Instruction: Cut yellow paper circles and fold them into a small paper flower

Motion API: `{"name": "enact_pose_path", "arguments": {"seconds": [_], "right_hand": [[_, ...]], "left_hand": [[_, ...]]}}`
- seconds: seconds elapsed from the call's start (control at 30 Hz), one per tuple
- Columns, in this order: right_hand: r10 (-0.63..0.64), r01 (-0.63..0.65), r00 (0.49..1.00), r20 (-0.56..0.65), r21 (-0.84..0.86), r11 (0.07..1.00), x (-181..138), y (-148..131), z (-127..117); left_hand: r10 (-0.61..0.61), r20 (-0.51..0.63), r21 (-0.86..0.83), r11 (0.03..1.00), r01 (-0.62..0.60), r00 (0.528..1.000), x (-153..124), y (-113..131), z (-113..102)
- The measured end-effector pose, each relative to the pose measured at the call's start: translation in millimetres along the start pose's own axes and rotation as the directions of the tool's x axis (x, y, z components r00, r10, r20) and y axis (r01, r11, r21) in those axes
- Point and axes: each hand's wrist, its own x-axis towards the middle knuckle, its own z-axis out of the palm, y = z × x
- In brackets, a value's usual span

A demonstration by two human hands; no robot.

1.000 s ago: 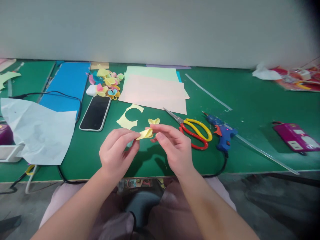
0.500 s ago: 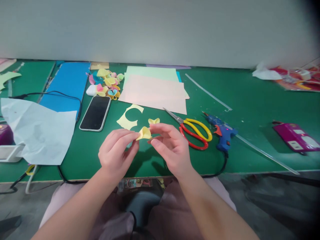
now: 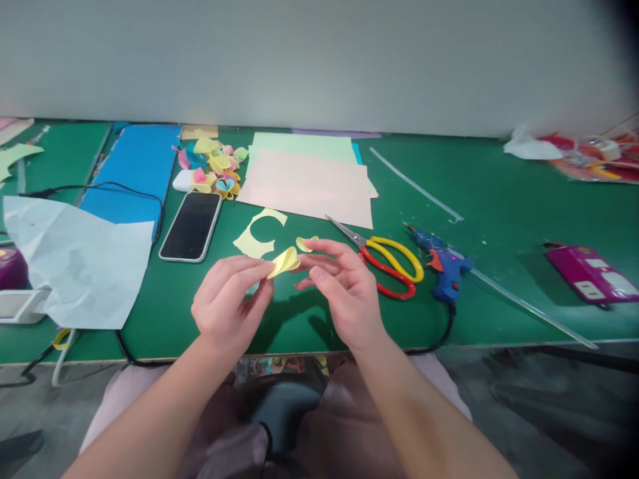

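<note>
The left hand (image 3: 227, 306) pinches a folded yellow paper piece (image 3: 283, 261) between thumb and forefinger, holding it just above the near edge of the green table (image 3: 499, 199). The right hand (image 3: 344, 299) is beside it with its fingers loosely spread and gripping nothing; its index fingertip lies at a second, smaller yellow piece (image 3: 302, 244) on the table, though I cannot tell whether it touches. Just beyond the hands lies a yellow offcut (image 3: 254, 236) with a curved bite cut out of it. A phone (image 3: 191, 225) lies face up to the left of that, and scissors (image 3: 389, 263) with 1 yellow and 1 red handle lie to the right, blades pointing towards the pale pink sheets (image 3: 309, 186). A blue glue gun (image 3: 444, 263) lies just beside the scissors, its cord running off the table edge. Further back, a heap of coloured paper petals (image 3: 214, 166) sits between a blue sheet (image 3: 134, 169) and the pink sheets.
</note>
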Motion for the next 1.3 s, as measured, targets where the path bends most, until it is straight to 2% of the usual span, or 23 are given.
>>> {"name": "enact_pose_path", "arguments": {"seconds": [0.3,0.4,0.47,0.57,0.7,0.83,0.97,1.13,1.3], "right_hand": [[-0.039,0.040,0.999,0.025,-0.053,0.998,-2,1,0],[-0.044,0.047,0.998,0.044,-0.065,0.997,-2,1,0],[-0.040,0.043,0.999,0.037,-0.062,0.997,-1,0,-1],[-0.027,0.027,1.000,0.001,-0.058,0.998,1,0,-2],[0.021,-0.024,0.999,-0.027,-0.115,0.993,3,-1,-3],[0.057,-0.057,0.998,-0.008,-0.154,0.986,4,-3,-3],[0.059,-0.052,0.998,0.026,-0.219,0.974,4,-1,-3],[-0.035,0.032,0.999,-0.002,-0.352,0.936,2,1,-2],[-0.205,0.203,0.977,0.062,-0.574,0.793,0,2,0]], "left_hand": [[0.011,-0.016,-0.014,1.000,-0.011,1.000,-1,-1,2],[-0.053,-0.017,-0.015,0.999,0.053,0.998,-1,0,2],[-0.143,-0.001,-0.042,0.989,0.142,0.990,-1,0,3],[-0.278,0.095,-0.163,0.943,0.290,0.956,-2,-2,4],[-0.355,0.230,-0.272,0.871,0.410,0.906,-2,-3,3],[-0.396,0.305,-0.305,0.821,0.483,0.866,0,-1,1],[-0.389,0.360,-0.308,0.809,0.502,0.848,1,0,1],[-0.402,0.409,-0.316,0.780,0.540,0.819,4,3,0],[-0.461,0.452,-0.289,0.734,0.614,0.764,9,6,-2]]}}
